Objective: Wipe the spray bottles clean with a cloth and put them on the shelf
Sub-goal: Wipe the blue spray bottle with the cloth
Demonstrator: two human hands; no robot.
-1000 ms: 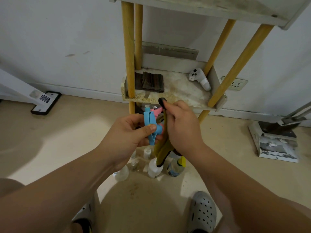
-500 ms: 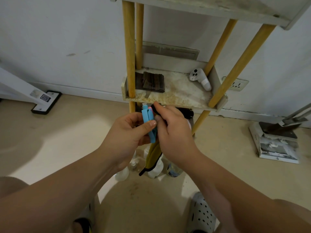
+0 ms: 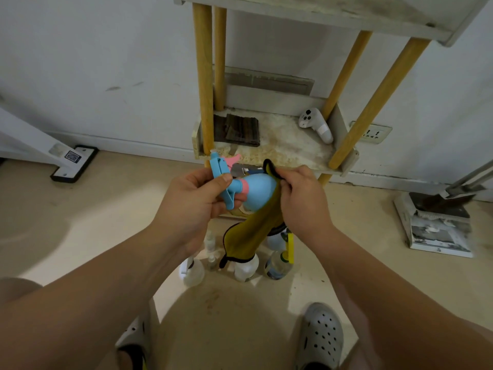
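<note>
Blue spray bottle point(image 3: 257, 192) lies sideways at frame centre, your left hand point(image 3: 197, 201) gripping its trigger head. At three o'clock of it, your right hand point(image 3: 302, 201) pinches the yellow cloth point(image 3: 256, 236) against the body, shelf point(image 3: 280, 153) at twelve.

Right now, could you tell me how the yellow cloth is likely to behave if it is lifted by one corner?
Probably floppy: the yellow cloth hangs limp from the right hand and folds around the blue spray bottle. It looks thin, so likely light. Its dangling end may brush the bottles on the floor.
</note>
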